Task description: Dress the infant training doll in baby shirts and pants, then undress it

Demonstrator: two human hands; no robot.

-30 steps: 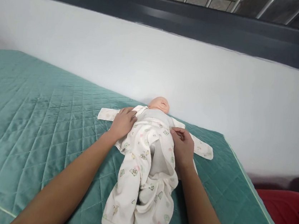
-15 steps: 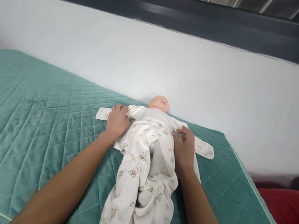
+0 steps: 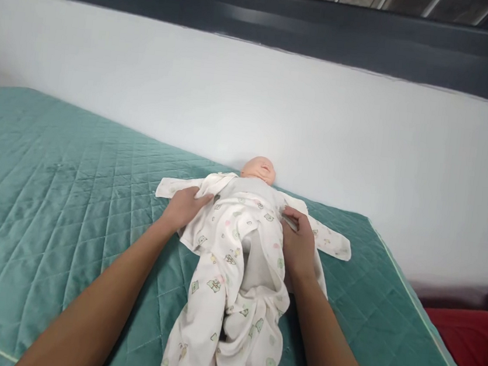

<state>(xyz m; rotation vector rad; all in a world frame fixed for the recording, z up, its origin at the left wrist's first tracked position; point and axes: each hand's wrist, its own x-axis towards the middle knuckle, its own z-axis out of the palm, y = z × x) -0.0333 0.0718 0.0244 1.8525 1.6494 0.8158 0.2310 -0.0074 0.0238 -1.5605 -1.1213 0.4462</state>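
A baby doll (image 3: 258, 168) lies on its back, its head against the wall and its body covered by white printed clothes. The patterned trousers (image 3: 214, 285) reach up over its waist, with the legs stretched toward me. Beneath it a white jacket (image 3: 332, 243) is spread, sleeves out to both sides. My left hand (image 3: 189, 203) is at the jacket's left side, thumb toward the doll's waist and fingers partly hidden by the cloth. My right hand (image 3: 298, 239) rests at the right of the waist, its fingers bent in against the clothes; what they pinch is hidden.
The doll lies on a green quilted cover (image 3: 85, 188) set against a white wall (image 3: 363, 144). A dark window frame (image 3: 288, 26) runs above. Something red (image 3: 468, 343) stands beyond the cover's right edge.
My left hand has shifted slightly down and left from the doll's shoulder area, its thumb now visible beside the waist. My right hand has barely moved.
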